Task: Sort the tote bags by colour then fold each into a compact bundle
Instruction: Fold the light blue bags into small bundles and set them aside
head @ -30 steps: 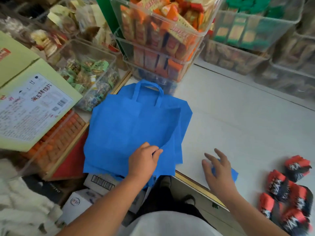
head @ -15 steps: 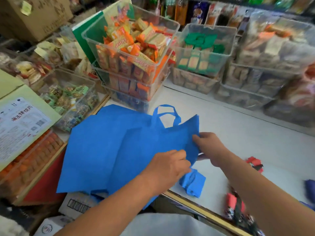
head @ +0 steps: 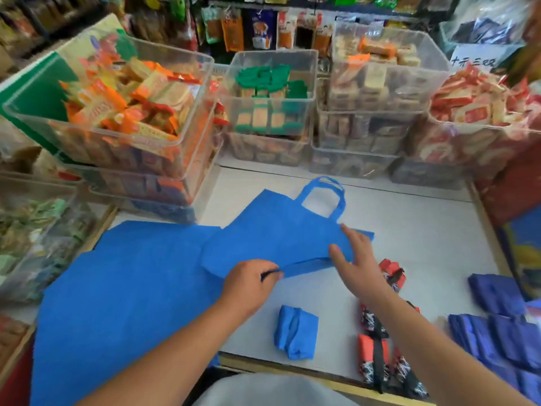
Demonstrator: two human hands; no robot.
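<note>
Several snack bins (head: 272, 92), white counter (head: 409, 235), left hand (head: 248, 284) pinching blue tote (head: 278, 230), right hand (head: 357, 253) spread

Tally on the tabletop (head: 409, 230)
At least two flat blue tote bags (head: 278, 230), one folded blue bundle (head: 295, 332), at least four red-and-black bundles (head: 373, 350), dark blue bundles (head: 497, 332) too blurred to count, four clear top bins (head: 272, 58).

Tote (head: 278, 235) & bundle (head: 295, 332): bright blue. Rolls (head: 371, 350): red/black w/ white scribbles. Stack (head: 497, 335): indigo. Table (head: 415, 230): pale grey-white. Packs (head: 126, 106): mostly orange.
</note>
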